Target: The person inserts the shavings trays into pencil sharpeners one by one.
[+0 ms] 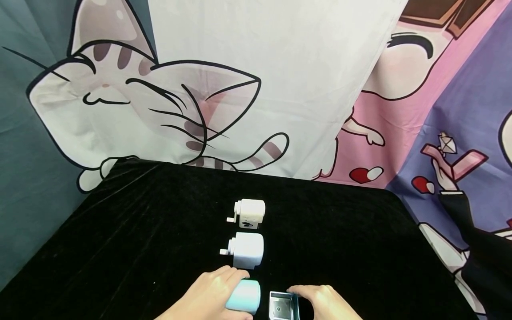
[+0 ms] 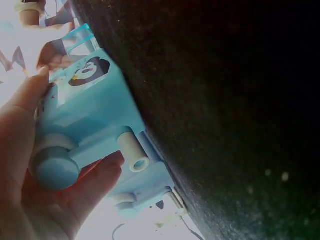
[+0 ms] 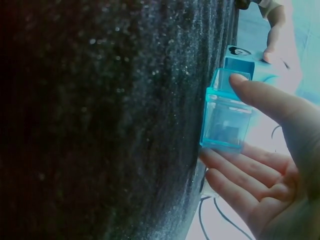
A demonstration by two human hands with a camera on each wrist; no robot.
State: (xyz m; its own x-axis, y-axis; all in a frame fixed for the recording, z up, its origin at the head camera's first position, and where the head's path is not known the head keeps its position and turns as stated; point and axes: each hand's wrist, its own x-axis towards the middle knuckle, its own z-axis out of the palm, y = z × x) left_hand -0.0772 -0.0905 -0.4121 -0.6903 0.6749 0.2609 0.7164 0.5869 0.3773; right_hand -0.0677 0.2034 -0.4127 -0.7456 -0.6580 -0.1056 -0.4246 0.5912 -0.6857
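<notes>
My left hand (image 1: 210, 294) grips a light blue crank pencil sharpener (image 1: 245, 297), fingers over the far side and thumb on the near side. In the left wrist view the sharpener (image 2: 97, 112) shows a penguin picture and a crank with a pale handle. To its right, my right hand (image 1: 325, 303) holds a clear blue plastic drawer (image 1: 281, 306) between thumb and fingers. The drawer (image 3: 226, 122) looks see-through in the right wrist view, with the thumb at its upper end. A narrow gap separates drawer and sharpener in the head view.
Beyond my left hand stands a pale crank sharpener (image 1: 248, 250), close to its fingers. A white sharpener (image 1: 253, 211) with a dark picture is behind it. Black cloth (image 1: 340, 231) covers the table; a printed curtain (image 1: 312, 66) hangs behind.
</notes>
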